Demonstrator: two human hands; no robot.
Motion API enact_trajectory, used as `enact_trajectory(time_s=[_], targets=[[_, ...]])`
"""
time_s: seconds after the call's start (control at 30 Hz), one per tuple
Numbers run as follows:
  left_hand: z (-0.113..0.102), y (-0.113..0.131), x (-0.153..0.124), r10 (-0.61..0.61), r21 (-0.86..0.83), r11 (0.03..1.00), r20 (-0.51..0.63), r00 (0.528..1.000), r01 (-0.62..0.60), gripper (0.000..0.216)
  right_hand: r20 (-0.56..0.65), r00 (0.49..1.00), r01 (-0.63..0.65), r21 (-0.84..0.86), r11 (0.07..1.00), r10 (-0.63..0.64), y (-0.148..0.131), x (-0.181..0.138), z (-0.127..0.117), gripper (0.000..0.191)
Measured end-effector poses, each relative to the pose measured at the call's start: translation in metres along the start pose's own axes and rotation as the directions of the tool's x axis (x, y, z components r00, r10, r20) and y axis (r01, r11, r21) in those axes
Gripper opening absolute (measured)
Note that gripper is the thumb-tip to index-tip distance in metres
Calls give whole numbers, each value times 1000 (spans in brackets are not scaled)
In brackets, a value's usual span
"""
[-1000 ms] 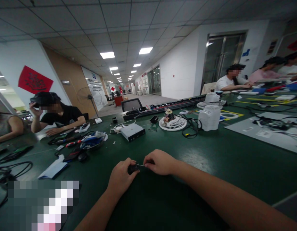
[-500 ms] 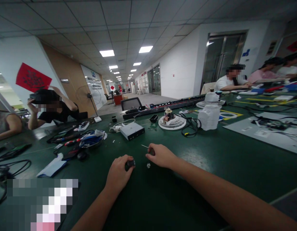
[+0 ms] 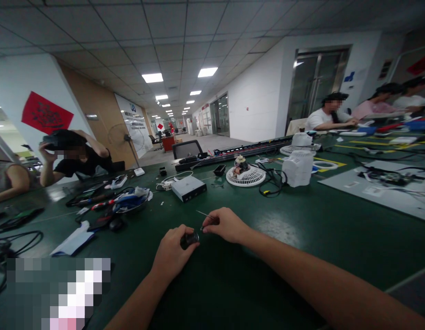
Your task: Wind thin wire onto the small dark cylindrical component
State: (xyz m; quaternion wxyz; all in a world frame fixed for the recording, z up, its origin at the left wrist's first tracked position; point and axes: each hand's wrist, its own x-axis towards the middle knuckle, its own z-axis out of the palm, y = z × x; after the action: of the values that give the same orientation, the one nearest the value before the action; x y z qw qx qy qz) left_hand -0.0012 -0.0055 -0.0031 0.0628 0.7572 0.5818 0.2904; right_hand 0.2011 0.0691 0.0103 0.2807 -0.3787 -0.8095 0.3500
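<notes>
Wrapped in my left hand [image 3: 171, 250] is a small dark cylindrical part [image 3: 190, 239] with a shiny rim, its end turned toward my right hand. My right hand [image 3: 228, 225] is closed in a pinch just beside it. From between its fingers a thin metal shaft [image 3: 203, 214] sticks out to the left; its other end is hidden in the palm. A tiny pale part [image 3: 201, 228] shows at the right thumb and fingertip, close to the cylinder's open-looking end but apart from it. Both hands are low over the green table [image 3: 212, 284].
Ahead lies a silver disc drive [image 3: 188, 187]. Beyond are a white fan grille with a motor [image 3: 245, 173], a white plastic housing [image 3: 297, 168] and a black tray [image 3: 219, 170]. Cables, tools and a blue cloth [image 3: 131, 198] lie left. Other people sit around the table.
The small pale round part that lay on the table is now in my right fingertips. My right hand has moved left toward the cylinder, which my left hand has tilted slightly.
</notes>
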Motion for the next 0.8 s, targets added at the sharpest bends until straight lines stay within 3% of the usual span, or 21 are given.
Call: enact_trajectory(time_s=[0.1, 0.27, 0.6, 0.7, 0.8], targets=[[2, 2, -2, 109, -59, 992, -5, 994, -109, 19, 19, 996, 85, 16, 996, -85, -2, -2, 5, 12], [6, 0, -4, 177, -79, 981, -42, 983, -180, 23, 27, 990, 142, -137, 980, -139, -6, -5, 9, 12], [7, -4, -6, 316, -110, 941, -57, 947, -320, 26, 21, 999, -26, -7, 1000, 27, -6, -6, 14, 18], [7, -4, -6, 305, -117, 943, -71, 950, -312, 25, 24, 1000, 11, -1, 1000, -11, -5, -7, 18, 17], [3, 0, -5, 210, -143, 965, -75, 975, -219, 20, 4, 998, 59, 7, 998, -59, -5, -8, 22, 16]])
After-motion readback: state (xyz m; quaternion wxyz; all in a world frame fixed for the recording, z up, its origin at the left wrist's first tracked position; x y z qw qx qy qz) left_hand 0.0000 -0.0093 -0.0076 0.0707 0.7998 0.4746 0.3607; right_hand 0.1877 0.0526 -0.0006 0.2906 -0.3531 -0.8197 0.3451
